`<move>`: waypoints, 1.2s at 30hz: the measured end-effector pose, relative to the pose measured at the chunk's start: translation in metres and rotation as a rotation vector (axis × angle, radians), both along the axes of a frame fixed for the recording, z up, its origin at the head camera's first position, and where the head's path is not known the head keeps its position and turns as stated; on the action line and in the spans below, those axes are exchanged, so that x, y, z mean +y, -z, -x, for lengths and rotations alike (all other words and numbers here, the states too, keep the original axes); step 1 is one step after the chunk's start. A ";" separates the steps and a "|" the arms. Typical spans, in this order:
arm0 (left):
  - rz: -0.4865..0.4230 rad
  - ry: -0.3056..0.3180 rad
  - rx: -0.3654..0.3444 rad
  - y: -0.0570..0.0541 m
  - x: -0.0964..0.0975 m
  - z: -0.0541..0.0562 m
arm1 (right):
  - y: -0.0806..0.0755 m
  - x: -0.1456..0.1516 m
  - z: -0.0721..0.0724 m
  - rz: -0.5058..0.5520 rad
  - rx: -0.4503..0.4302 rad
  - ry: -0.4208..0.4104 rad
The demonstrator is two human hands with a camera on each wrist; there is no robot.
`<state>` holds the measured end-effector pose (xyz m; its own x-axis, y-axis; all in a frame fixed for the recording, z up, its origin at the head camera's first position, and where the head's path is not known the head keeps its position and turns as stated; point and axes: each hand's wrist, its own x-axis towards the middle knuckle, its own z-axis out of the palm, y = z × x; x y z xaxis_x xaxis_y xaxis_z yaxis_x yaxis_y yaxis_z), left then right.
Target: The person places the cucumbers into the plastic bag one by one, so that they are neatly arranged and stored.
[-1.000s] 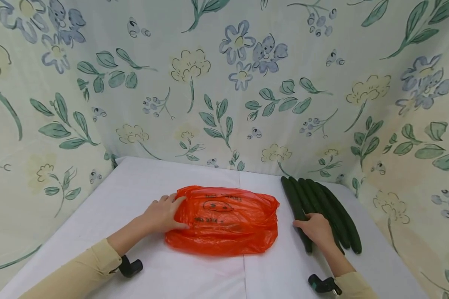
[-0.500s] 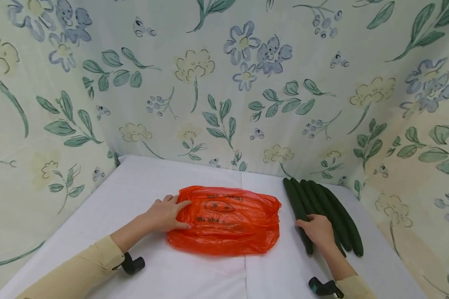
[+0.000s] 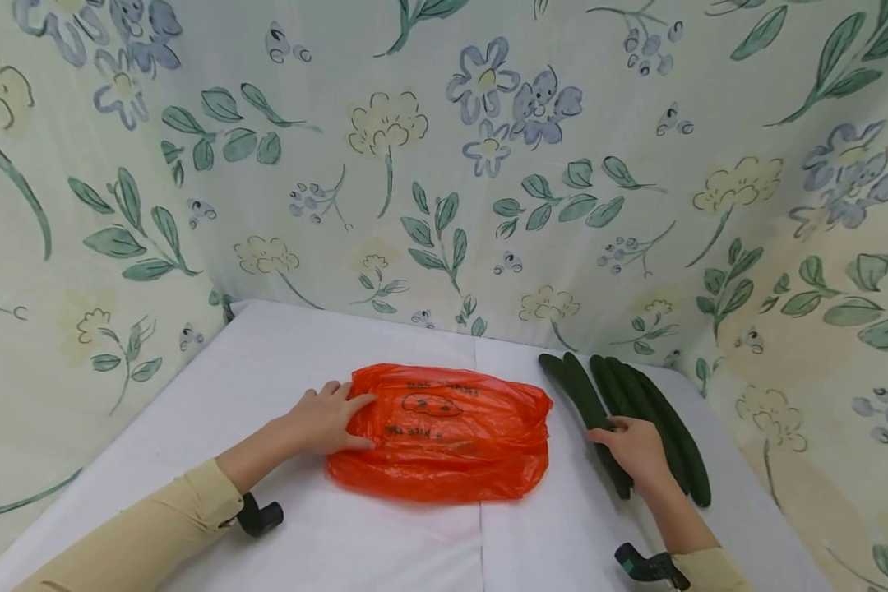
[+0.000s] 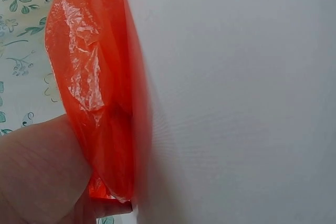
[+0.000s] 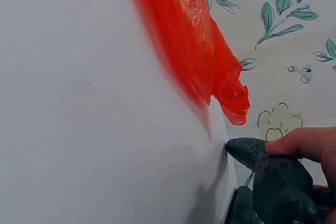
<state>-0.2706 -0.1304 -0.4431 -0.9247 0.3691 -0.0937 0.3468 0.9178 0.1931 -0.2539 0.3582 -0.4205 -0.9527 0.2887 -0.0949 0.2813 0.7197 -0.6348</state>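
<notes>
Right hand (image 3: 632, 452) is pinching a bumpy dark cucumber (image 5: 286, 195), fingertips partly hidden; whether it's gripping a second is unclear. More cucumbers (image 3: 654, 423) are lying beyond it. Left hand (image 3: 326, 419), fingers spreading, is resting on a crinkly red plastic bag (image 3: 451, 469), contents hard to make out.

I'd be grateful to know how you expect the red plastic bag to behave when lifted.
The red plastic bag will probably flop and crumple, since its thin film is wrinkled. Its glossy highlights suggest it may slip a little under the left hand. Lying low and wide, it seems unlikely to roll.
</notes>
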 end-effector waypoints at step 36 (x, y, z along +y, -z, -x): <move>-0.017 -0.005 -0.039 0.000 -0.003 0.002 | -0.045 -0.055 0.019 0.093 0.025 -0.361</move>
<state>-0.2721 -0.1336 -0.4435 -0.9225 0.3659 -0.1231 0.3338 0.9162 0.2217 -0.2729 0.3032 -0.3751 -0.9939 -0.0752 -0.0803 0.0034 0.7088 -0.7054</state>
